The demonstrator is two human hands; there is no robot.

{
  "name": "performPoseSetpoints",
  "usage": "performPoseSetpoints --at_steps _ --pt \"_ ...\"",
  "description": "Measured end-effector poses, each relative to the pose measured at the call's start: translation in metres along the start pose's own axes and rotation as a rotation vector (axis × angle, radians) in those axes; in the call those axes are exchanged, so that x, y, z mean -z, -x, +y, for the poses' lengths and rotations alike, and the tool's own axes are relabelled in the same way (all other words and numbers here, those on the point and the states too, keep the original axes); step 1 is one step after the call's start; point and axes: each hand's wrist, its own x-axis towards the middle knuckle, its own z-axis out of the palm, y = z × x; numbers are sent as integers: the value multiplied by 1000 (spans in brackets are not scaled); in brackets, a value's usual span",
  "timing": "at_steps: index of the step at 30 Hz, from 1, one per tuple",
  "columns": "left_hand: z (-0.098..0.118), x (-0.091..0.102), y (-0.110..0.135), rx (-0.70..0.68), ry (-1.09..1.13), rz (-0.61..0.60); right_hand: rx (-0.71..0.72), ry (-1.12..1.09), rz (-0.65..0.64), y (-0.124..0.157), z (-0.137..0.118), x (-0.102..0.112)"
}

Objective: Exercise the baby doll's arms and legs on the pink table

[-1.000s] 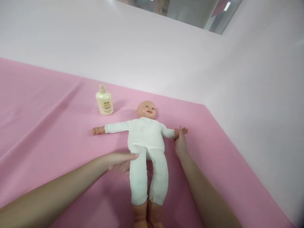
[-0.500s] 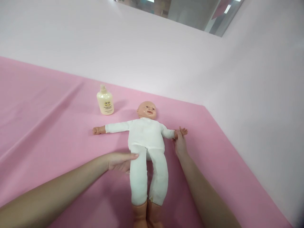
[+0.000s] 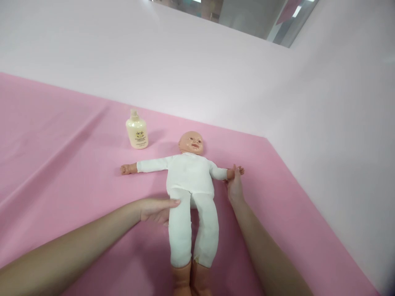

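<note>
A baby doll in a white cloth suit lies on its back on the pink sheet, arms spread and legs pointing toward me. My left hand holds the doll's upper leg from the left, thumb on top and fingers tucked beneath it. My right hand reaches along the doll's right side and closes round the doll's small hand at the wrist.
A cream lotion bottle with a pump top stands on the sheet behind the doll's left arm. Pale walls rise behind and to the right, and the sheet's right edge runs along the wall.
My right hand's fingers have shifted slightly on the doll's hand. The left hand and the doll stay where they were.
</note>
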Motion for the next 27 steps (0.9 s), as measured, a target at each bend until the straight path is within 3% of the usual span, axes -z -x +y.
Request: performPoseSetpoints --at_steps 13,19,27 --pt "-4 0 -1 -57 -10 -3 46 81 -58 7 -3 1" --pt "3 -4 0 17 -25 14 19 30 -11 5 -1 -1" --pt "-6 -3 -6 24 -7 80 -17 -45 27 -1 3 -4"
